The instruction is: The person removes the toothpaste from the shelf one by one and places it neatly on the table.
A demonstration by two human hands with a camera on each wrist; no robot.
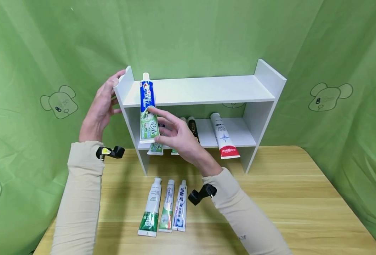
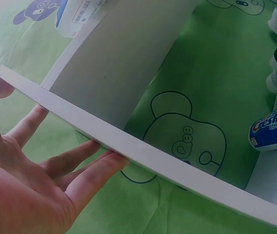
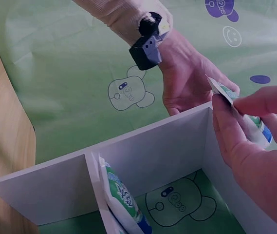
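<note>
A white two-level shelf (image 1: 207, 90) stands on the wooden table. My left hand (image 1: 110, 96) is open, its straight fingers (image 2: 87, 163) pressed flat against the shelf's left side panel (image 2: 143, 156). My right hand (image 1: 162, 122) pinches the crimped lower end of a blue and green Crest toothpaste tube (image 1: 148, 106). The tube stands nearly upright in front of the shelf's left end, its white cap level with the top board. In the right wrist view the fingers (image 3: 235, 126) pinch that tube (image 3: 258, 128) just above the side panel.
On the lower shelf lie a Colgate tube (image 1: 223, 136), a black tube (image 1: 192, 127) and others partly hidden by my right hand. Three tubes (image 1: 167, 209) lie side by side on the table (image 1: 286, 198) in front. Green cloth hangs behind and at both sides.
</note>
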